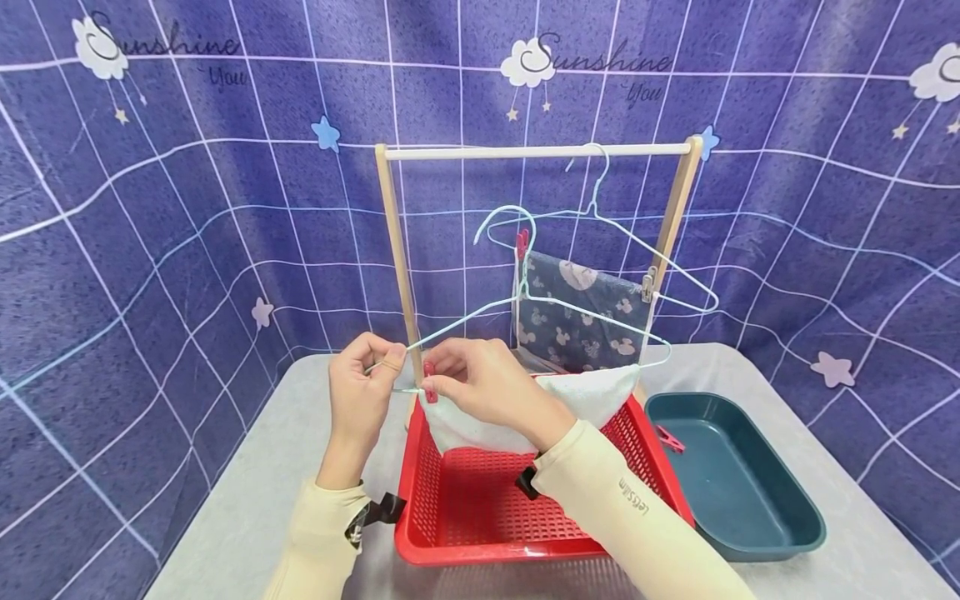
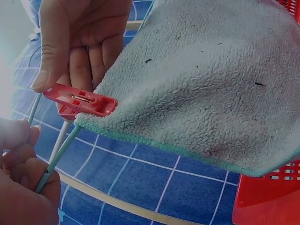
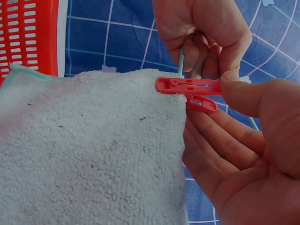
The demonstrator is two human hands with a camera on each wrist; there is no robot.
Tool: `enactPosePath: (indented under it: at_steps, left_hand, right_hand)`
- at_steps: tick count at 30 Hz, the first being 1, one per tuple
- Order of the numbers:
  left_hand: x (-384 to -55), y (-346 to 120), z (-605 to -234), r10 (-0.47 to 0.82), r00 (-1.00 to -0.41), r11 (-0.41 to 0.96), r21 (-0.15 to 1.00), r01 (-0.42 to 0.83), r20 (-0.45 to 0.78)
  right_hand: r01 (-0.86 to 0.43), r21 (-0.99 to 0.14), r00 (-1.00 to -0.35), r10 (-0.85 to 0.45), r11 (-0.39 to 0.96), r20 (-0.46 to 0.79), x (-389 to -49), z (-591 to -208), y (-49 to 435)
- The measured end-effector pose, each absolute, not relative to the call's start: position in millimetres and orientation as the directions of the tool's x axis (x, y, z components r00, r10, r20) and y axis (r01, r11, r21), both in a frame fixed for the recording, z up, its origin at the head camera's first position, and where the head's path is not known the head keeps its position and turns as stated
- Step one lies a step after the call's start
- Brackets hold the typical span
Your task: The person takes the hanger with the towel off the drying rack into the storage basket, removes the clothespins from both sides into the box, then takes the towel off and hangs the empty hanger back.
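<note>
A light blue wire hanger (image 1: 510,207) is up in front of the rack, its left end gripped by my left hand (image 1: 360,383). A white fleecy cloth (image 1: 592,400) with a mint-green edge hangs along the hanger's lower bar, over the basket. At the cloth's left corner a red clothespin (image 3: 187,86) has its jaws over the fabric beside the wire. My right hand (image 3: 253,154) pinches the pin's handle end, thumb on top and fingers beneath. In the left wrist view the cloth (image 2: 201,89) spreads out from the clothespin (image 2: 86,99), with small dark specks on it.
A red basket (image 1: 487,553) stands below the hands. Right of it lies a dark teal tray (image 1: 750,467) with a pink clothespin (image 1: 670,439) at its left edge. Behind, a rack rod (image 1: 487,153) carries another hanger (image 1: 595,146) with a dark patterned cloth (image 1: 585,325) clipped on.
</note>
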State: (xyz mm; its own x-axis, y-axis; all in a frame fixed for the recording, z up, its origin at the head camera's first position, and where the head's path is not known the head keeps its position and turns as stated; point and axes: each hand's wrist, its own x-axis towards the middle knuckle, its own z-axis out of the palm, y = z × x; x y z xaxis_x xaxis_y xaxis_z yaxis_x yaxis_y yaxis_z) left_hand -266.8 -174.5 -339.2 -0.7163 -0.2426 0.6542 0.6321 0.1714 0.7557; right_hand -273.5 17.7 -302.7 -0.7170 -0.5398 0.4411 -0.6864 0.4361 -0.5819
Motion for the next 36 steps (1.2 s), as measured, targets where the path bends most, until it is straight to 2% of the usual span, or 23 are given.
enactPosePath:
  at_steps: [36]
  left_hand:
    - [-265.1,-174.2,-338.2,-0.240,-0.717,0.156,0.755,0.636,0.654]
  right_hand:
    - [-0.791,-0.482,-0.609,-0.421,0.376,0.672,-272.4,-312.1,4.7]
